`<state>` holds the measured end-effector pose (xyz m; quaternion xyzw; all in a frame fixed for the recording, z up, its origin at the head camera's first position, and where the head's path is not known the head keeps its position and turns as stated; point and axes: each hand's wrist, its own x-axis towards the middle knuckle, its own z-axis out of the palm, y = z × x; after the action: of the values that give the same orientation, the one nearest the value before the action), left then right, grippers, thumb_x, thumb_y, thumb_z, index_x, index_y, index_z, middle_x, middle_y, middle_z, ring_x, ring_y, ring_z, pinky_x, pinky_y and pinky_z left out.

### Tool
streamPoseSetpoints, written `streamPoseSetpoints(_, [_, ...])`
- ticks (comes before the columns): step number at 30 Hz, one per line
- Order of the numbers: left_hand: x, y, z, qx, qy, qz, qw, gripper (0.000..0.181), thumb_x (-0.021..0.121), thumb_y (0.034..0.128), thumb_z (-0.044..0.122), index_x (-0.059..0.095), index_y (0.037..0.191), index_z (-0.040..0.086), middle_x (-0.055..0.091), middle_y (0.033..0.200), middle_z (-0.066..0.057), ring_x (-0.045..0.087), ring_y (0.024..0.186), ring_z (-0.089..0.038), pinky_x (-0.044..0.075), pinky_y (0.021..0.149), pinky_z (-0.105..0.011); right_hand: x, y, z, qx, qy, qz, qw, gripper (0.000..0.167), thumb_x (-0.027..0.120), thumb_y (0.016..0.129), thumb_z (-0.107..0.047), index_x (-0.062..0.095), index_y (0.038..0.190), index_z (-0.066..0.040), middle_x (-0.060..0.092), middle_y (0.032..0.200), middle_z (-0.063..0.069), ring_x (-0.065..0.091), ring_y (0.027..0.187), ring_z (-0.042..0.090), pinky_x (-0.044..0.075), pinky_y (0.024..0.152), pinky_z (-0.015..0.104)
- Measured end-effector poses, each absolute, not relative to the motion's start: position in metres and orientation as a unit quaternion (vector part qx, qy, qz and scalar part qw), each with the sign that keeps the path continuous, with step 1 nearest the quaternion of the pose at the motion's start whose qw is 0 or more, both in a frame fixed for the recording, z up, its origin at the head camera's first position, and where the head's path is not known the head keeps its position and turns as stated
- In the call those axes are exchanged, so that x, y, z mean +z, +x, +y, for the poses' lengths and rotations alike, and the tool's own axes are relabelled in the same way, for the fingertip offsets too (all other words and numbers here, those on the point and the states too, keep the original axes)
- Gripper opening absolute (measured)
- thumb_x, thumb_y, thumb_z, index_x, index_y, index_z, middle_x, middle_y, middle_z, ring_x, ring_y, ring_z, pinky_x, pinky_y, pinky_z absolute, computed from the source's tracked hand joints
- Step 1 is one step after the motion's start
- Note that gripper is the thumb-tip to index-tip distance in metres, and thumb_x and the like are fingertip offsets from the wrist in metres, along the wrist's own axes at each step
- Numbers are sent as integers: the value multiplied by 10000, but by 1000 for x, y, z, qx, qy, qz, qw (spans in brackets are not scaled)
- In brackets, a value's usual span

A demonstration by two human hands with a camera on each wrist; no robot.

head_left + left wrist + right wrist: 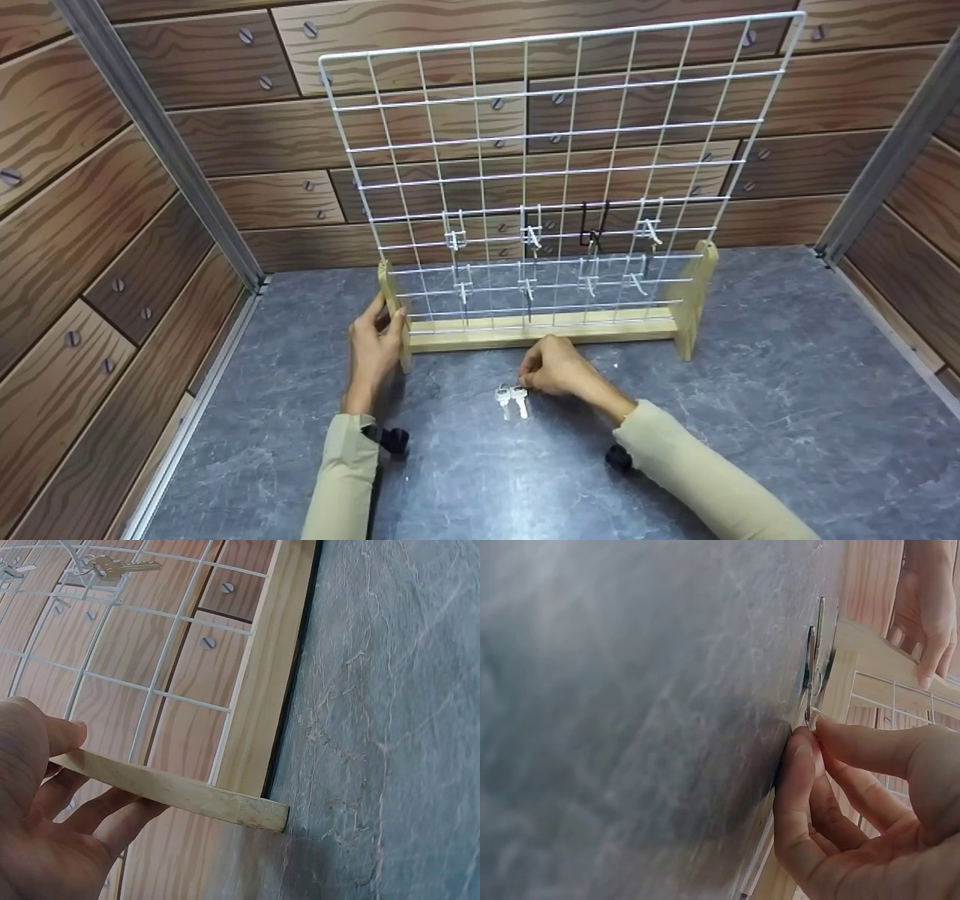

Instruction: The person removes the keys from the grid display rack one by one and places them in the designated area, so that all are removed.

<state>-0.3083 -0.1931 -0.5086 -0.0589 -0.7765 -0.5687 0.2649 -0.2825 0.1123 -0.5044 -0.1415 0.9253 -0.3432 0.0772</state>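
A wire grid rack [581, 34] stands upright in a wooden base [540, 324]. My left hand [371, 349] grips the rack's left wooden side panel [187, 791], thumb on one face and fingers behind it. In front of the base, my right hand [559, 367] pinches a small ring with silver keys [520, 401] between thumb and fingertips. The keys [811, 667] lie at the grey tabletop in the right wrist view. The ring itself is mostly hidden by the fingertips.
Two rows of hooks [455, 240] hang on the lower grid, one of them black [594, 238]. Keys [112, 568] dangle from some hooks. The right wooden side panel [696, 300] stands opposite. Wood-patterned walls [187, 135] with metal corner posts [161, 142] enclose the table [465, 480].
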Motion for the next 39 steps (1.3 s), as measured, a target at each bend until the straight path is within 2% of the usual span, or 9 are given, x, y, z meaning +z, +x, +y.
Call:
streamPoseSetpoints(10, [-508, -307, -192, -568, -60, -778, 263, 461, 702, 987, -19, 622, 1439, -59, 731, 1227, -321, 741, 1095, -494, 632, 956, -548, -503, -281, 113, -338, -154, 925, 77, 87, 877, 819, -62, 823, 781, -119, 764, 736, -34, 593, 689, 101, 548, 685, 269])
streamPoseSetpoints(18, [-507, -309, -194, -557, -63, -785, 264, 478, 707, 987, -19, 603, 1451, -76, 695, 1321, -313, 726, 1111, -518, 622, 967, -561, -500, -280, 117, -344, -153, 923, 76, 52, 864, 826, -65, 830, 839, -102, 786, 791, -7, 630, 722, 113, 576, 709, 281])
streamPoseSetpoints(23, [-506, -309, -193, -560, -65, -780, 272, 449, 713, 977, -24, 636, 1417, -71, 716, 1286, -301, 741, 1089, -500, 629, 961, -545, -497, -281, 120, -355, -158, 919, 68, 43, 848, 840, -52, 829, 857, -86, 786, 775, 6, 638, 691, 95, 582, 688, 275])
streamPoseSetpoints(27, [-506, -308, -193, -562, -67, -777, 275, 441, 716, 973, -27, 645, 1405, -71, 728, 1256, -303, 745, 1082, -495, 629, 959, -552, -494, -281, 121, -366, -157, 916, 55, 47, 851, 842, -40, 826, 870, -68, 790, 786, 19, 657, 696, 92, 605, 729, 304])
streamPoseSetpoints(31, [-507, -308, -193, -562, -66, -778, 274, 450, 712, 974, -30, 636, 1415, -75, 735, 1229, -309, 747, 1078, -491, 630, 955, -560, -491, -280, 122, -372, -140, 916, 55, 54, 852, 852, -51, 831, 891, -82, 801, 823, 18, 675, 713, 105, 619, 771, 331])
streamPoseSetpoints(39, [-506, -306, -193, -558, -52, -785, 263, 477, 711, 981, -20, 612, 1446, -67, 719, 1269, -312, 741, 1099, -490, 632, 951, -551, -485, -275, 124, -393, -126, 909, 53, 49, 837, 883, -74, 833, 918, -108, 802, 866, 12, 679, 746, 125, 615, 765, 331])
